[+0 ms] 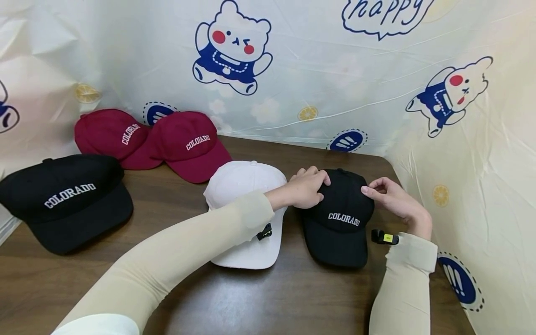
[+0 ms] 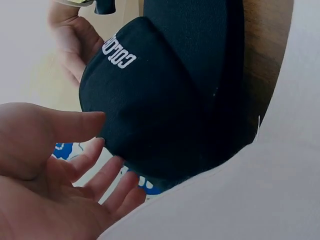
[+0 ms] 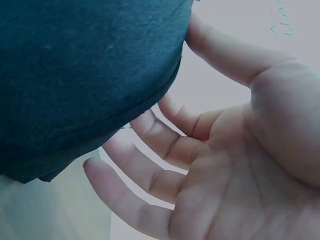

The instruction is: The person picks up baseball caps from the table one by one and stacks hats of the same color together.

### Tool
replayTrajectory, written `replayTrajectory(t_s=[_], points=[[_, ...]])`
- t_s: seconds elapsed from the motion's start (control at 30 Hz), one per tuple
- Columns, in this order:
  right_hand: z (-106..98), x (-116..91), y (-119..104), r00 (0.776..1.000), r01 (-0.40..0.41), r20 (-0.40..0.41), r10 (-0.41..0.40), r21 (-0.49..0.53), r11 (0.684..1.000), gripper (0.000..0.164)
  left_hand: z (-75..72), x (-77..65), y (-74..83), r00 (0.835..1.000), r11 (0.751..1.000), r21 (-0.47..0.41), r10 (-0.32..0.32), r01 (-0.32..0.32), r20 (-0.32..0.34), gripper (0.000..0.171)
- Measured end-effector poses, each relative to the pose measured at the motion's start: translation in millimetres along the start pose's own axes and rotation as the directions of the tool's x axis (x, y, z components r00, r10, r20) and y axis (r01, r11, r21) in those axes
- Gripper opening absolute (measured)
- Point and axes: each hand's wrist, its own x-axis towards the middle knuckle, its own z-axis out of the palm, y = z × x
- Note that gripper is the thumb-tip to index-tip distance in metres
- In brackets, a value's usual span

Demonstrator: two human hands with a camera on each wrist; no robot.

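A black cap (image 1: 341, 200) with white COLORADO lettering sits on the table at the right, its brim toward me. My left hand (image 1: 307, 186) is at the left side of its crown. In the left wrist view, the thumb tip overlaps the edge of the black cap (image 2: 145, 95) and the loosely bent fingers lie along it. Opposite, my right hand (image 1: 389, 197) has its thumb tip at the crown's right side. The right wrist view shows the right hand's relaxed fingers (image 3: 165, 140) spread along the cap's lower edge, some fingertips hidden behind it.
A white cap (image 1: 247, 179) lies under my left forearm, just left of the black one. Two dark red caps (image 1: 188, 139) overlap at the back left. Another, larger-looking black cap (image 1: 71, 195) stands at the left. A printed cloth (image 1: 301, 79) hangs behind the brown table (image 1: 234, 307).
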Motion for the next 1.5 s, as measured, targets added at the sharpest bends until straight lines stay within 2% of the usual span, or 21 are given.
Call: replayTrajectory(t_s=[0.33,0.57,0.8,0.93,1.1,1.2,1.37,1.5], points=[[-7,-8,-10,0.998,0.05,-0.047,-0.051,-0.038,0.998,0.057,-10.8,-11.3,0.5,0.998,0.993,0.103,0.065,-0.063,-0.017,0.038],[-11,-16,-26,0.988,0.117,-0.1,-0.12,-0.033,0.993,0.056,-30.3,-27.7,-11.9,0.99,0.99,0.073,0.127,-0.122,-0.054,0.04],[-11,-26,-48,0.981,0.149,-0.125,-0.152,-0.032,0.988,0.057,-63.7,-57.9,-34.3,0.98,0.992,0.013,0.127,-0.127,-0.153,0.039],[-9,-31,-61,0.972,0.178,-0.147,-0.184,-0.048,0.983,0.058,-81.2,-75.6,-47.0,0.968,0.991,0.003,0.131,-0.133,-0.214,0.041],[-1,-32,-78,0.934,0.3,-0.182,-0.307,-0.065,0.952,0.056,-98.3,-98.8,-60.1,0.95,0.99,-0.002,0.136,-0.143,-0.282,0.04],[5,-33,-88,0.912,0.347,-0.203,-0.357,-0.085,0.934,0.055,-106.5,-112.6,-68.7,0.94,0.991,-0.008,0.122,-0.131,-0.318,0.04],[14,-35,-101,0.893,0.385,-0.204,-0.401,-0.112,0.916,0.057,-119.0,-137.7,-87.4,0.923,0.995,-0.018,0.082,-0.096,-0.377,0.041],[23,-34,-111,0.88,0.418,-0.192,-0.434,-0.121,0.9,0.058,-128.6,-162.1,-101.9,0.904,0.998,-0.044,0.026,-0.049,-0.427,0.046]])
